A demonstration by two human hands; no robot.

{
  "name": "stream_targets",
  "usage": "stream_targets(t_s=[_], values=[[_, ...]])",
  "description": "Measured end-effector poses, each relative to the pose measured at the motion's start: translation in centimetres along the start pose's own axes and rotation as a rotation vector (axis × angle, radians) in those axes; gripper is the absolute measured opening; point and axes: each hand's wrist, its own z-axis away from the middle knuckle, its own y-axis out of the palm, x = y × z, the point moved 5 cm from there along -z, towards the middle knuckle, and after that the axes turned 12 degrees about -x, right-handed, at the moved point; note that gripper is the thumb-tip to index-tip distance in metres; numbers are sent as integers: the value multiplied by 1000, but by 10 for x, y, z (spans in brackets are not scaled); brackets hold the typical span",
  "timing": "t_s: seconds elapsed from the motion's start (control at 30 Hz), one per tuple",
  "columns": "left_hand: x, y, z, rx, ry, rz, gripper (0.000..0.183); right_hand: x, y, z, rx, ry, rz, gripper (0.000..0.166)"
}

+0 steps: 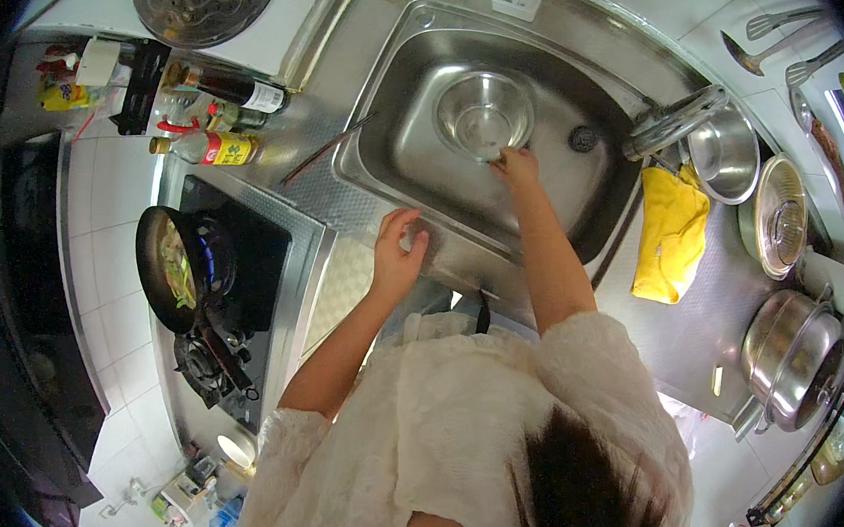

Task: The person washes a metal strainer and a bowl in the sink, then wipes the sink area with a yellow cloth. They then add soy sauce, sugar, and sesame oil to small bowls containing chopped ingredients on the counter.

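Note:
In the stainless steel sink [542, 184] is a round, see-through bowl [485, 115], which looks like glass. My right hand [517, 168] grips the near rim of this bowl with its fingertips. My left hand [400, 252] is just outside the sink's near left edge, its fingers apart and nothing in it. A pair of dark chopsticks [329, 147] lies with its tips over the sink's left rim. To the right of the bowl is the dark drain strainer [581, 138].
A wok [165, 269] with food sits on the gas stove at the left, its handle pointing towards me. Bottles [225, 149] stand beyond it. Right of the sink are a yellow cloth [669, 236], metal bowls [725, 151] and a steel pot [790, 356].

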Motion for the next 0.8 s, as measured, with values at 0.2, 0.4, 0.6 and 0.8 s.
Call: stream_targets(t_s=[0.2, 0.4, 0.6, 0.8], values=[[-1, 63, -14, 195, -830, 636, 41, 15, -77, 118, 329, -64, 137, 36], [-5, 102, -25, 221, -771, 519, 40, 27, -127, 146, 431, -95, 264, 35], [-87, 88, -56, 83, -3, 97, 70, 72, -156, 121, 244, -303, 354, 41], [-106, 73, -65, -164, 746, -499, 79, 164, -187, 90, -86, -315, -315, 51]])
